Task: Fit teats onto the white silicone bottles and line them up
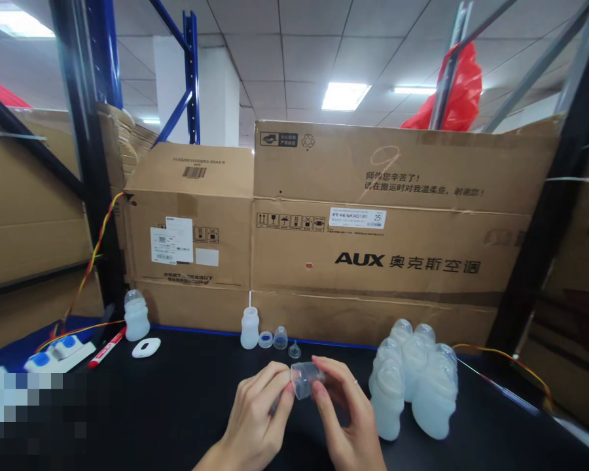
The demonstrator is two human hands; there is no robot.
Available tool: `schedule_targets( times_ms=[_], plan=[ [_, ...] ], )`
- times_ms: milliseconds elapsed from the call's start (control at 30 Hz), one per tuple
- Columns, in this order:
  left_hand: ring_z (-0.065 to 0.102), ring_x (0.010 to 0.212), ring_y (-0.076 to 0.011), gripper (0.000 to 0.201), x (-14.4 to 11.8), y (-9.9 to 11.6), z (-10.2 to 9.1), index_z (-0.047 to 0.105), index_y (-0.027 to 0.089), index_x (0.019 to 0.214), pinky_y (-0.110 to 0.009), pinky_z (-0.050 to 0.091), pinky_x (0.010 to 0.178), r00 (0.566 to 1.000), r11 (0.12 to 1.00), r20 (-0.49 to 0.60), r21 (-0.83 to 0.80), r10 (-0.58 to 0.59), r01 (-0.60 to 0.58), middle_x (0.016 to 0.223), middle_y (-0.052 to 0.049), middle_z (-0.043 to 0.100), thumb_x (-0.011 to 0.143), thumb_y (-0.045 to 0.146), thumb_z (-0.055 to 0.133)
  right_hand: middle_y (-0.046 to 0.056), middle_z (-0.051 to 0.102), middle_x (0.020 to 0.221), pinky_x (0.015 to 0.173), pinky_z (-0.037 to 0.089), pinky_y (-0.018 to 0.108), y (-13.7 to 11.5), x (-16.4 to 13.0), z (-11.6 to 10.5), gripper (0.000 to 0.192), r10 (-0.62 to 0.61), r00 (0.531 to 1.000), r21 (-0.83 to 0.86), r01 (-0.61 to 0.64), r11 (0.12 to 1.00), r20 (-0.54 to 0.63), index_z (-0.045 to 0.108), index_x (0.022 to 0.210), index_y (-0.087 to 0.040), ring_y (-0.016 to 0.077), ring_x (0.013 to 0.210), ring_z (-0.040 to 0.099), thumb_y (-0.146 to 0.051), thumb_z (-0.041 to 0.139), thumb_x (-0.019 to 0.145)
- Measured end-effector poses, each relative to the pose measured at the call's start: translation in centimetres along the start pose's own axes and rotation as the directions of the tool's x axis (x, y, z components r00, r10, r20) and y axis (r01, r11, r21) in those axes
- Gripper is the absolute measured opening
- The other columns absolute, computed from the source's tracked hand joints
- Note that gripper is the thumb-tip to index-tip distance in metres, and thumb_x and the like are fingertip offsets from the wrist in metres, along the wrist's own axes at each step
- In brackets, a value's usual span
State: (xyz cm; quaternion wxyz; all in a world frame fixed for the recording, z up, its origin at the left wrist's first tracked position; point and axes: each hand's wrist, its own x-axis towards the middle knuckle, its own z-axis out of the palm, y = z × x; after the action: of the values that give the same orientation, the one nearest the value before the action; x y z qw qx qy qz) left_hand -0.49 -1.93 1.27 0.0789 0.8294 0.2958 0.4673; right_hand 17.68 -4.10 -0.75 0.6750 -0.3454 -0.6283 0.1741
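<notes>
In front of me, above the black tabletop, my left hand (261,407) and my right hand (344,411) hold a clear bottle cap (304,381) lying on its side. The left fingers pinch its wide rim; whether they also hold a part behind it is hidden. My right thumb and fingers grip the narrower end. Just beyond the hands, a clear nipple (294,350), another clear cap (280,337) and a white collar ring (266,339) lie in a row. Beside them stands an open milky baby bottle (249,329) with a thin white straw sticking up.
Several capped baby bottles (415,373) cluster at the right, near my right hand. Another capped bottle (136,317) stands at the back left, near a white oval object (146,348), a red marker (107,348) and a power strip (59,354). Cardboard (373,242) walls the back.
</notes>
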Motion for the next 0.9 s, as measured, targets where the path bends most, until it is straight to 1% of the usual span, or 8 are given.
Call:
schedule_targets(
  times_ms=[100,233,300,400,433,533,733,900],
  plan=[
    [0.07,0.087,-0.0206,0.028,-0.4,-0.1,-0.1,0.061,0.026,0.118,-0.031,0.054,0.075,0.998,0.998,0.055,-0.056,-0.033,0.036,0.102,-0.006,0.07,0.106,0.025,0.036,0.008,0.069,0.127,0.087,0.064,0.025,0.1,0.1,-0.2,0.021,-0.02,1.0,-0.015,0.02,1.0,0.024,0.069,0.126,-0.029,0.0213,0.111,0.071,-0.029,0.061,0.107],
    [0.07,0.086,-0.0248,0.022,-0.4,0.3,0.2,0.053,0.026,0.108,-0.037,0.055,0.075,0.996,0.996,0.071,0.072,-0.061,0.056,0.097,-0.005,0.067,0.087,0.024,0.059,0.007,0.068,0.128,0.09,0.063,0.025,0.1,0.2,-0.7,0.027,-0.073,0.992,-0.045,0.078,0.996,0.1,0.065,0.132,-0.031,0.02,0.113,0.071,-0.021,0.057,0.108],
    [0.073,0.085,-0.0252,0.036,-0.2,0.4,0.6,0.046,0.028,0.112,-0.036,0.056,0.073,0.985,0.983,0.077,0.113,-0.152,0.142,0.097,-0.003,0.068,0.082,0.021,0.065,0.007,0.068,0.13,0.093,0.062,0.026,-0.1,0.3,-0.9,0.03,-0.129,0.981,-0.063,0.139,0.988,0.142,0.064,0.133,-0.031,0.0209,0.118,0.07,-0.017,0.057,0.107],
    [0.074,0.072,-0.0229,0.069,-0.3,0.2,1.1,0.026,0.029,0.14,-0.032,0.055,0.064,0.958,0.959,0.08,0.091,-0.276,0.269,0.092,0.001,0.07,0.083,0.018,0.064,0.008,0.069,0.13,0.096,0.062,0.028,-0.5,0.5,-1.1,0.034,-0.204,0.953,-0.094,0.229,0.969,0.223,0.063,0.133,-0.03,0.0217,0.12,0.07,-0.013,0.056,0.104],
    [0.073,0.068,-0.0221,0.08,-0.3,0.0,1.2,0.017,0.029,0.147,-0.031,0.054,0.062,0.951,0.953,0.087,0.087,-0.298,0.29,0.09,0.002,0.07,0.082,0.016,0.063,0.008,0.07,0.13,0.096,0.062,0.029,-0.7,0.6,-1.1,0.036,-0.229,0.94,-0.104,0.262,0.959,0.253,0.062,0.134,-0.03,0.022,0.119,0.07,-0.011,0.056,0.103],
    [0.073,0.068,-0.0217,0.095,-0.7,-0.5,1.3,0.007,0.031,0.156,-0.031,0.056,0.064,0.948,0.954,0.122,0.096,-0.294,0.283,0.09,0.003,0.069,0.081,0.013,0.063,0.01,0.07,0.131,0.1,0.062,0.033,-1.1,0.9,-1.2,0.043,-0.262,0.903,-0.134,0.322,0.937,0.339,0.06,0.139,-0.029,0.0232,0.118,0.071,-0.009,0.055,0.101],
    [0.075,0.071,-0.0225,0.106,-0.6,-0.3,0.9,-0.002,0.034,0.16,-0.032,0.058,0.068,0.945,0.959,0.164,0.073,-0.284,0.275,0.089,0.003,0.072,0.079,0.009,0.062,0.01,0.071,0.132,0.103,0.062,0.039,-1.9,1.5,-1.4,0.046,-0.229,0.873,-0.065,0.283,0.957,0.431,0.06,0.14,-0.031,0.0252,0.123,0.07,-0.008,0.049,0.103],
    [0.073,0.063,-0.0212,0.112,-0.3,0.2,0.6,-0.005,0.035,0.163,-0.027,0.052,0.057,0.937,0.952,0.168,0.072,-0.306,0.298,0.081,0.007,0.072,0.078,0.015,0.065,0.008,0.07,0.119,0.092,0.062,0.032,-1.6,1.3,-1.3,0.033,-0.143,0.895,-0.102,0.204,0.974,0.424,0.064,0.131,-0.03,0.0227,0.106,0.073,-0.016,0.056,0.103]
  ],
)
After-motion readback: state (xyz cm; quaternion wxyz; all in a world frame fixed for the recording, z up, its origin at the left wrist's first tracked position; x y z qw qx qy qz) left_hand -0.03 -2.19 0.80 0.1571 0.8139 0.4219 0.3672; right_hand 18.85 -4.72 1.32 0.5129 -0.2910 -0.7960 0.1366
